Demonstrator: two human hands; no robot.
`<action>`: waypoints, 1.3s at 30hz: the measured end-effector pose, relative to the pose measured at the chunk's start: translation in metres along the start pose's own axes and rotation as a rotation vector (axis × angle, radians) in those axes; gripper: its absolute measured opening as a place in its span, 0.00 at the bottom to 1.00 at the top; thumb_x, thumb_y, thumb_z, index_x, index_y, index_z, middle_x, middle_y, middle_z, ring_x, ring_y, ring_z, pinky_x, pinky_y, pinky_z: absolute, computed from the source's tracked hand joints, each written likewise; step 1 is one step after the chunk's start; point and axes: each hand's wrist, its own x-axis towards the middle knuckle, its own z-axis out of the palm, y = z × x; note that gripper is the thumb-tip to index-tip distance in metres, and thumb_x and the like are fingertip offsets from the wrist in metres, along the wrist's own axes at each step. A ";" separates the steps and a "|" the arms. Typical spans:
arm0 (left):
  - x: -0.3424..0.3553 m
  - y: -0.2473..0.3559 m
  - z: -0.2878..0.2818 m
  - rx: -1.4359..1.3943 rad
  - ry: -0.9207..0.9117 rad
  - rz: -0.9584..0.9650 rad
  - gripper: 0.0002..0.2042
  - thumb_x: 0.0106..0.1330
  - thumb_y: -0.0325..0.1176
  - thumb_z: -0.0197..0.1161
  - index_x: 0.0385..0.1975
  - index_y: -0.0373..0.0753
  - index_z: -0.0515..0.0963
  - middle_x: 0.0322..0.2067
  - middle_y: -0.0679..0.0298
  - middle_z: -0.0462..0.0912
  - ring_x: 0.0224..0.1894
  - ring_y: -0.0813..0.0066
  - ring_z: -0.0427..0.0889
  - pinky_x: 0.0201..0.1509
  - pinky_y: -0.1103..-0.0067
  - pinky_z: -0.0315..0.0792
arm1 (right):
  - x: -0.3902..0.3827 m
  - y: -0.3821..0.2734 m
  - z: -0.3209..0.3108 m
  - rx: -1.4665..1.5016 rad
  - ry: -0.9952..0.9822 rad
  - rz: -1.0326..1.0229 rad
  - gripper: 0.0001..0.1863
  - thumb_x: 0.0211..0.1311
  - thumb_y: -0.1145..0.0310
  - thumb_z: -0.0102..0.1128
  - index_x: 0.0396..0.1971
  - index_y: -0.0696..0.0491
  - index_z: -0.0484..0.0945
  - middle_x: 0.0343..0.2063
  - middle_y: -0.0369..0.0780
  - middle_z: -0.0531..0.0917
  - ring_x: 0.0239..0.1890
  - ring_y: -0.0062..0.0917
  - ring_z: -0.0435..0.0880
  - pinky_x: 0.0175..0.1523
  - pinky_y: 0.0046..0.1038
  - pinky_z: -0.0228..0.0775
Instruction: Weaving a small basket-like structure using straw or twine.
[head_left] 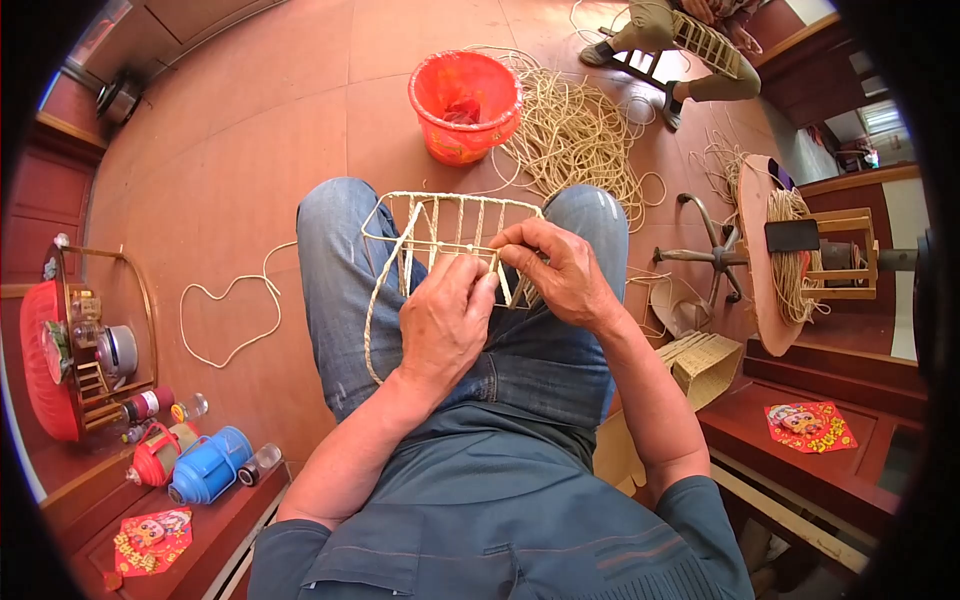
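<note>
A small wire basket frame [455,197], partly wrapped in pale twisted cord, rests on my lap between my knees. My left hand [447,315] is closed at its near rim, thumb and fingers pinching the cord there. Beside it my right hand [560,265] also pinches the cord at that rim, and the two sets of fingertips nearly meet. From the frame a length of pale cord [369,335] loops down over my left thigh. My fingers hide the exact spot where the cord meets the wire.
Ahead on the tiled floor stands a red bucket [465,110] beside a heap of loose cord [575,130]. At right are a spool of cord [792,250] and a woven basket [705,365]. Blue and red thermos flasks [210,465] appear at left. Another person [650,25] sits far right.
</note>
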 end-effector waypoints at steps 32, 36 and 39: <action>0.074 0.047 -0.220 -0.670 0.331 -0.020 0.15 0.86 0.44 0.64 0.43 0.38 0.84 0.26 0.73 0.77 0.22 0.92 0.61 0.27 0.85 0.53 | -0.008 0.002 0.022 -0.204 0.266 -0.120 0.11 0.70 0.60 0.77 0.36 0.52 0.90 0.31 0.37 0.89 0.33 0.31 0.88 0.43 0.33 0.76; 0.066 0.023 -0.186 0.278 0.390 0.057 0.11 0.83 0.36 0.67 0.53 0.35 0.87 0.41 0.65 0.87 0.45 0.72 0.85 0.54 0.74 0.80 | -0.005 -0.004 0.023 -0.201 0.257 -0.037 0.11 0.71 0.61 0.77 0.37 0.54 0.89 0.30 0.37 0.89 0.34 0.29 0.88 0.41 0.33 0.78; 0.046 0.018 -0.142 0.344 0.308 0.135 0.09 0.79 0.33 0.70 0.51 0.36 0.88 0.44 0.60 0.89 0.45 0.64 0.87 0.56 0.71 0.79 | -0.003 -0.009 0.024 -0.027 0.259 0.056 0.10 0.72 0.63 0.77 0.37 0.55 0.89 0.31 0.37 0.91 0.35 0.23 0.89 0.43 0.32 0.81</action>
